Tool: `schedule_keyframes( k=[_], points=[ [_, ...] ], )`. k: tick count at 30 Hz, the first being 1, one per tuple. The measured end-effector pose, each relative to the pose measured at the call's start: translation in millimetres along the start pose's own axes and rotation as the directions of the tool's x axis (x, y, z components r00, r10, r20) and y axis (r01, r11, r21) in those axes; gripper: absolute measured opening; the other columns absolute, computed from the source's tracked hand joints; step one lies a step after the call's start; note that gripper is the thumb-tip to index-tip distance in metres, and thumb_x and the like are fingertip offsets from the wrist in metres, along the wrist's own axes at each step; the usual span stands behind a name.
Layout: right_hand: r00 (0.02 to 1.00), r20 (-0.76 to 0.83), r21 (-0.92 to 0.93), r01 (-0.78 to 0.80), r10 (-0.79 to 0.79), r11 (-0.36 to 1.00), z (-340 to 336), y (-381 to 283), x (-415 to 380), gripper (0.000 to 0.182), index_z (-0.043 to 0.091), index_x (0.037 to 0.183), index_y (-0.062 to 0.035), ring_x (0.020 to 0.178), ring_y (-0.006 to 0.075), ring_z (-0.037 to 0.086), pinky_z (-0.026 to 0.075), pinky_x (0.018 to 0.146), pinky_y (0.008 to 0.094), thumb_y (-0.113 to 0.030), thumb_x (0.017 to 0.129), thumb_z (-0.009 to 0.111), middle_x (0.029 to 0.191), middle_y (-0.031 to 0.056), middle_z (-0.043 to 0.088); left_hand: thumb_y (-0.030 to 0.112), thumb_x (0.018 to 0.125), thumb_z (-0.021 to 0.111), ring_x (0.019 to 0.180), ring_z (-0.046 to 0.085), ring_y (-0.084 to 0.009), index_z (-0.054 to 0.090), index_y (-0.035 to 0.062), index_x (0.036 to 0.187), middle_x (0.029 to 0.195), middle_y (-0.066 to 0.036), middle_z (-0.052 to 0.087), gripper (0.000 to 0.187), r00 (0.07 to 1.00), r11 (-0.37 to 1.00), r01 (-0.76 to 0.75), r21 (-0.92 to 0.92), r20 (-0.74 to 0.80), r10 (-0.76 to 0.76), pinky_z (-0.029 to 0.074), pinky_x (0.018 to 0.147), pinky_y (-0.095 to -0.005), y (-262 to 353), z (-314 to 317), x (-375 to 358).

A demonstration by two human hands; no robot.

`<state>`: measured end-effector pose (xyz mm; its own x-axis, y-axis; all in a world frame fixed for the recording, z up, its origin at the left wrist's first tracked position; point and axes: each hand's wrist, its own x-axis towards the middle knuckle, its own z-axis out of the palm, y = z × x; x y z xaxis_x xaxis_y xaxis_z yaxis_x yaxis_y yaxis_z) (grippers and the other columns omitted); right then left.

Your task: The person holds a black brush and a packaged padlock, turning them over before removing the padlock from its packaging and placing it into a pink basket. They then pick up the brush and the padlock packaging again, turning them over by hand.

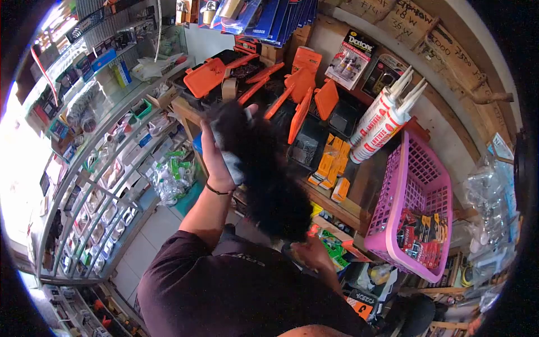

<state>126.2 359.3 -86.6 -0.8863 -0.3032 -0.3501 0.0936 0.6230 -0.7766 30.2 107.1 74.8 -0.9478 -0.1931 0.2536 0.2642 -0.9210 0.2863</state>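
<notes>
A black fluffy duster (275, 191) slants across the middle of the view, blurred in places. My right hand (315, 254), low and right of centre, is closed at the duster's lower end. My left hand (212, 154), with a dark band at the wrist, is raised and curled around a pale grey object (231, 165). The duster's upper part lies over that object and hides most of it, so I cannot tell its kind. Just beyond, orange-lidded black boxes (306, 147) stand open on a wooden shelf (342, 209), some holding small dark pieces.
Small orange-yellow boxes (331, 163) and sealant tubes (382, 126) stand to the right. Beyond them is a pink basket (387, 224) holding red packets. Blue packs (264, 22) hang above. On the left runs a curved display rack (106, 180), with a bag of plastic items (171, 177) nearby.
</notes>
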Motion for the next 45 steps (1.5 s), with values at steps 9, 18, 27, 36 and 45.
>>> schedule_keyframes(
  k=[9,18,27,36,45],
  points=[
    [0.977,0.209,0.814,-0.145,-0.05,0.563,-9.8,-56.1,-26.4,0.024,0.041,0.064,-0.0091,0.034,0.0096,0.035,0.027,0.031,0.0243,-0.023,0.083,0.048,0.044,-0.0009,0.035,0.055,0.08,0.035,0.067,0.046,-0.0136,0.038,0.005,0.116,0.084,-0.005,0.049,0.062,0.991,0.95,0.131,0.284,-0.037,-0.125,0.04,0.056,-0.0271,-3.0,-43.5,-2.8],
    [0.977,0.108,0.984,-0.078,-0.186,0.163,-32.3,-96.1,10.3,0.032,0.039,0.07,-0.011,0.034,0.0161,0.042,0.041,0.037,0.0333,-0.039,0.084,0.042,0.049,0.0013,0.039,0.04,0.081,0.048,0.071,0.039,-0.0087,0.029,0.0033,0.123,0.081,0.0,0.038,0.059,0.969,0.714,0.049,0.698,0.139,-0.203,0.033,0.061,-0.0208,-5.3,-27.6,-19.2],
    [0.993,-0.077,0.994,0.084,-0.092,0.072,-56.5,-138.8,76.9,0.031,0.049,0.098,-0.0076,0.075,0.0282,0.057,0.047,0.061,0.0396,-0.032,0.079,0.045,0.082,0.0108,0.058,0.011,0.082,0.049,0.078,0.046,-0.0101,0.038,0.0011,0.109,0.083,-0.002,0.045,0.031,0.971,0.719,0.122,0.684,0.069,-0.231,0.037,0.07,-0.0231,-4.8,-32.0,-31.1],
    [0.94,0.222,0.965,-0.173,-0.258,0.197,-35.4,-125.9,78.8,0.04,0.044,0.108,-0.0008,0.087,0.0296,0.056,0.049,0.071,0.0419,-0.033,0.085,0.039,0.099,0.0172,0.055,0.0,0.079,0.05,0.077,0.05,-0.0075,0.041,0.003,0.092,0.083,-0.003,0.051,0.016,0.972,0.686,0.113,0.718,0.063,-0.227,0.041,0.066,-0.0197,5.3,-35.9,-34.7],
    [0.93,0.295,0.907,-0.2,-0.22,0.372,-28.8,-108.4,54.6,0.069,0.041,0.109,-0.0088,0.082,0.0231,0.057,0.05,0.064,0.0396,-0.067,0.074,0.031,0.098,0.0109,0.054,0.001,0.078,0.055,0.067,0.047,-0.0036,0.046,-0.0006,0.086,0.077,0.0,0.053,0.012,0.956,0.505,-0.062,0.861,0.197,-0.218,0.038,0.059,-0.0169,30.4,3.8,-22.1]
  ],
)
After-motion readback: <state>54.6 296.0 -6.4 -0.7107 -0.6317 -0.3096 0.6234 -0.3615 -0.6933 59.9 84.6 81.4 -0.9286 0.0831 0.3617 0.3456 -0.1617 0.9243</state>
